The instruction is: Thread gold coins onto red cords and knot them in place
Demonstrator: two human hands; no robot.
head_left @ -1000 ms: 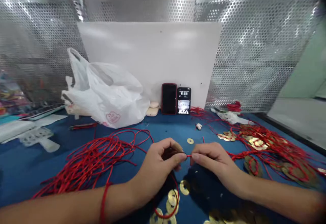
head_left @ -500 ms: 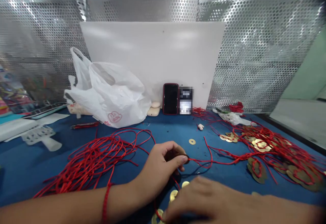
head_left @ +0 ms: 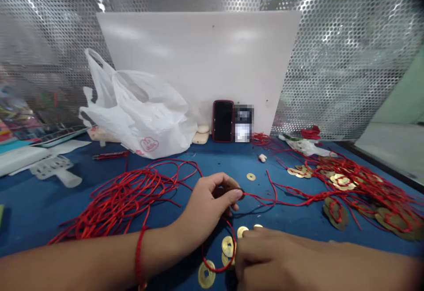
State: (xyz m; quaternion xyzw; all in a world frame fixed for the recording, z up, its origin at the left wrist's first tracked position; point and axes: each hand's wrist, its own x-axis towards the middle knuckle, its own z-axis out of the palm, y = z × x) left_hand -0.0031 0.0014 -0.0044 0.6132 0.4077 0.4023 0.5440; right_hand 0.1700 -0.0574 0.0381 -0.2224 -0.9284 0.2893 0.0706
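My left hand (head_left: 212,205) is closed in a pinch, thumb against fingers, on a brass coin (head_left: 243,193) threaded on red cord (head_left: 258,199). From that pinch the cord runs right towards a knotted bundle, and a loop of it hangs down in front. My right hand (head_left: 271,255) is low in the view, its fingers curled downward and pressed together among loose brass coins (head_left: 228,246). Its fingertips are hidden, so what they hold, if anything, does not show. Another square-holed coin (head_left: 206,274) lies left of it, partly crossed by the cord loop.
A heap of red cord (head_left: 122,198) spreads at left. Strung coins and tangled cord (head_left: 351,180) cover the right side. Behind stand a white plastic bag (head_left: 152,114), a phone (head_left: 223,121) and a white board (head_left: 198,52). A single coin (head_left: 251,176) lies mid-table.
My right hand has shifted slightly to the right, uncovering more coins and the cord loop. My left hand keeps its pinch. The whole view has tilted slightly downward.
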